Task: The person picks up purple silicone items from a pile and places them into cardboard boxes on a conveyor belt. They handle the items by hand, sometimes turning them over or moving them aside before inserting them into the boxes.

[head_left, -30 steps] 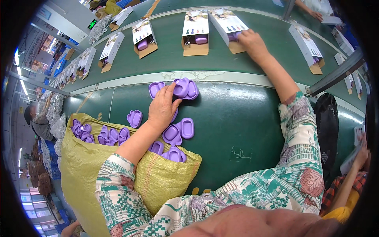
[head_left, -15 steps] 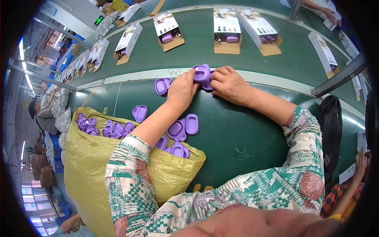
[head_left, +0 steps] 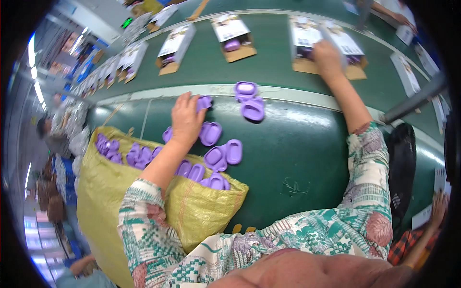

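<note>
My left hand (head_left: 186,119) is at the far side of the green table, its thumb and fingers closed around a small purple moulded piece (head_left: 204,102) that they partly cover. My right hand (head_left: 329,60) reaches over the conveyor to the open end of a white box (head_left: 305,36); it is blurred and its fingertips are hidden there. Between the hands, a purple piece of two joined rounded cups (head_left: 252,109) lies by the table's far edge. Another purple cup piece (head_left: 210,133) is below my left hand, and a two-cup piece (head_left: 216,157) lies nearer me.
A yellow woven sack (head_left: 120,192) holding several purple pieces stands at left. Open boxes (head_left: 233,36) with purple items inside line the green conveyor. At right are a metal post (head_left: 415,98), a black mesh bag (head_left: 402,168) and a co-worker's hand (head_left: 438,209).
Both hands have let go of the purple two-cup piece, which now lies by the table's far edge. My left hand has moved left to another piece; my right has gone out to a box.
</note>
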`<state>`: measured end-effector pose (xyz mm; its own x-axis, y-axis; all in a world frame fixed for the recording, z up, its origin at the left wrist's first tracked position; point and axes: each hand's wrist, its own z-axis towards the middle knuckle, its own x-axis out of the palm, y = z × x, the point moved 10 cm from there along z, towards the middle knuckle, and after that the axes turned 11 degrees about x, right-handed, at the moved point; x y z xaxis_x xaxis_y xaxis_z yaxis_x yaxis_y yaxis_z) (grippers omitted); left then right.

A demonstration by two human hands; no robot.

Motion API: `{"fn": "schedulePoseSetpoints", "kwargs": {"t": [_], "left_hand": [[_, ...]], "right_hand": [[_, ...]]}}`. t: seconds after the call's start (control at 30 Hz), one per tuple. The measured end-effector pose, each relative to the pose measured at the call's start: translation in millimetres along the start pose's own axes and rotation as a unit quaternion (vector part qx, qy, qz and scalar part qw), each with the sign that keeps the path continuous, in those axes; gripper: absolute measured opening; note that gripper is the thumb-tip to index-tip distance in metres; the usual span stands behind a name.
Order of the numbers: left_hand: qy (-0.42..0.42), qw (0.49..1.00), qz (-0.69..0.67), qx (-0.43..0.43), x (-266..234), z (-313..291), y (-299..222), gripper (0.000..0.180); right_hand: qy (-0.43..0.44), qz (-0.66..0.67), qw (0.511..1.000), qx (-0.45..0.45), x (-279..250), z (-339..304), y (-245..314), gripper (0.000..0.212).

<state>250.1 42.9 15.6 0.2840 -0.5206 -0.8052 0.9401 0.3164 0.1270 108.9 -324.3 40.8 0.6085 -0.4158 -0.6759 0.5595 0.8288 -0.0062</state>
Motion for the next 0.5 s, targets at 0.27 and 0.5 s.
{"fn": "schedulePoseSetpoints", "kwargs": {"t": [0.27, 0.5], "left_hand": [[-0.003, 0.988, -0.112, -0.104, 37, -44, 15, 0.047], [-0.024, 0.992, -0.085, -0.085, 34, -45, 18, 0.044]], "right_hand": [[0.175, 0.355, 0.898, -0.195, -83, -96, 163, 0.042], [0.162, 0.319, 0.894, -0.271, -80, -116, 195, 0.036]]}}
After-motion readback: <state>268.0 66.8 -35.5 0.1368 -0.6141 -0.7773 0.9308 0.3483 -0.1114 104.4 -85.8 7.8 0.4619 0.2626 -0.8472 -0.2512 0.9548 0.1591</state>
